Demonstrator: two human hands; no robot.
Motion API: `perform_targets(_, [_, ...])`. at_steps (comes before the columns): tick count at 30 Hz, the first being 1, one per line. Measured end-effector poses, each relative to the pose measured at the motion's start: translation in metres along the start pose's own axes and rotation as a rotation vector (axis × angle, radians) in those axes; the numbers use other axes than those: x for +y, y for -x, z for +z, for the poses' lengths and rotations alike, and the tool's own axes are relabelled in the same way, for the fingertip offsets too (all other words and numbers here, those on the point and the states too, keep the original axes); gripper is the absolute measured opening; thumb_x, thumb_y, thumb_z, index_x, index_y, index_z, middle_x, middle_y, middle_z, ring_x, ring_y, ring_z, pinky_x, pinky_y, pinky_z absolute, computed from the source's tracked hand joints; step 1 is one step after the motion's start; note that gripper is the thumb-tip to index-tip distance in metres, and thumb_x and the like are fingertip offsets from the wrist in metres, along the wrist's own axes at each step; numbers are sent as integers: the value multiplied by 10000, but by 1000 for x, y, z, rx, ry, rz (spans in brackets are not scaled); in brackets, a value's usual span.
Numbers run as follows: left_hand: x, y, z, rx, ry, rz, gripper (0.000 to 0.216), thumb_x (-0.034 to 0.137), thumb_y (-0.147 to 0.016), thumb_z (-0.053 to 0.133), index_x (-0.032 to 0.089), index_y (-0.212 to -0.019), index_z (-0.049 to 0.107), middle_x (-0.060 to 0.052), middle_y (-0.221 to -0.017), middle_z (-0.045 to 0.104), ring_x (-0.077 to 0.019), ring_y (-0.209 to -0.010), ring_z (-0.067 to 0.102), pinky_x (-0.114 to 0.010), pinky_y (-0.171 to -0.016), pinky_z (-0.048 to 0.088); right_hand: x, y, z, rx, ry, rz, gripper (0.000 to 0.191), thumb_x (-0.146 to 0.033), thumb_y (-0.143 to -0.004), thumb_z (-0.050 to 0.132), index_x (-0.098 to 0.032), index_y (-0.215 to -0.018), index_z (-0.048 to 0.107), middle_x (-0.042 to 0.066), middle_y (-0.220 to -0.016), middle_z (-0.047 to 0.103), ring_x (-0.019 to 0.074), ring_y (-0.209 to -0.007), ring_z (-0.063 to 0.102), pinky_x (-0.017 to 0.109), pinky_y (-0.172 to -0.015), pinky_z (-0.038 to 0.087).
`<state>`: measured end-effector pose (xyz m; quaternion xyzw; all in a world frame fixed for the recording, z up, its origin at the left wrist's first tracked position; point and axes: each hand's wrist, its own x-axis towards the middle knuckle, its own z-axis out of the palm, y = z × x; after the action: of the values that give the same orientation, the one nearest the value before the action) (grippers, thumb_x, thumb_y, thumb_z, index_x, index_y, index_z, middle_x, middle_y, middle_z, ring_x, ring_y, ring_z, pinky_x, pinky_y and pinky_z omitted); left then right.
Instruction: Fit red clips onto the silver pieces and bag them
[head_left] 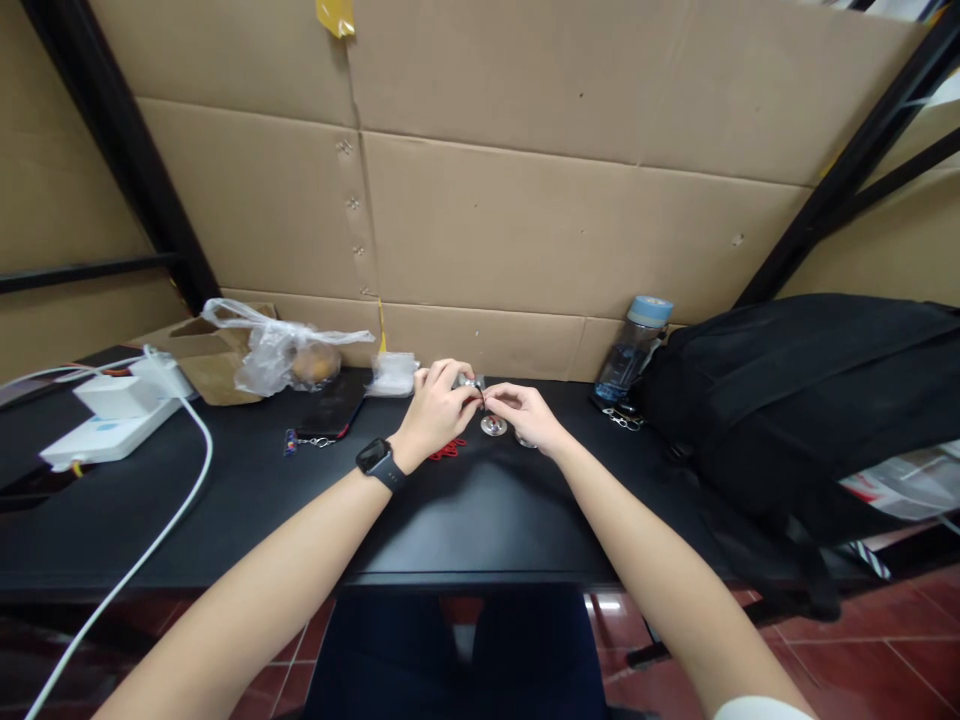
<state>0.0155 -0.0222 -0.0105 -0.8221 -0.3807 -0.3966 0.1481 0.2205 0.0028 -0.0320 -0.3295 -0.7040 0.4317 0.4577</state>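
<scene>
Over the black desk, my left hand (439, 410) and my right hand (531, 415) meet fingertip to fingertip, both closed in a pinch. A thin dark cord (482, 396) shows between them, beside a small shiny piece (469, 382) at the left fingers; its kind is too small to tell. Just below the fingertips lies a small round shiny dish (494, 425) with tiny things in it. Another shiny round edge (525, 441) is mostly covered by my right hand. Red cord (448, 450) lies bunched under my left hand, partly hidden.
Left of my hands are a clear packet (394, 374), a dark phone (330, 405) with a charm, a knotted plastic bag (289, 355), a paper bag (214, 360) and a white power strip (112, 430). A bottle (628, 350) and black backpack (795, 400) stand right. Cardboard (487, 230) forms the back wall.
</scene>
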Motion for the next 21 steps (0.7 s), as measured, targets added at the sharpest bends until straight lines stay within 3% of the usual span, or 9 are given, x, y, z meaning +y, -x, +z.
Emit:
perform_targets(5, [1, -1, 0, -21, 53, -77, 107, 237, -888, 619, 229, -926, 718, -84, -1187, 626, -283, -1192, 495, -452, -967, 346, 2, -2, -2, 45, 258, -116, 266, -440, -875, 665, -177, -859, 710, 88, -1103, 666, 204, -969, 659, 301, -782, 544])
perform_targets(8, [0, 0, 4, -32, 105, -205, 184, 241, -888, 593, 244, -1031, 709, -68, -1132, 639, -259, -1118, 528, -423, -937, 370, -4, -1, -4, 34, 415, -121, 243, -396, -888, 645, -167, -836, 708, 105, -1150, 618, 177, -867, 650, 285, -680, 537])
perform_targets(13, [-7, 5, 19, -202, 178, -133, 177, 411, -878, 651, 302, -959, 764, -37, -1211, 638, -286, -1192, 478, -440, -948, 355, -16, 2, -5, 30, 527, -196, 160, -310, -902, 625, -183, -851, 707, 96, -1150, 606, 186, -924, 636, 311, -752, 539])
perform_targets(21, [-19, 5, 21, -255, 134, -139, 91, 329, -863, 682, 295, -876, 765, -44, -1087, 676, -297, -1151, 489, -461, -930, 343, -8, 2, -6, -33, 668, -219, 126, -287, -909, 620, -201, -918, 711, 83, -1121, 638, 193, -952, 618, 306, -789, 492])
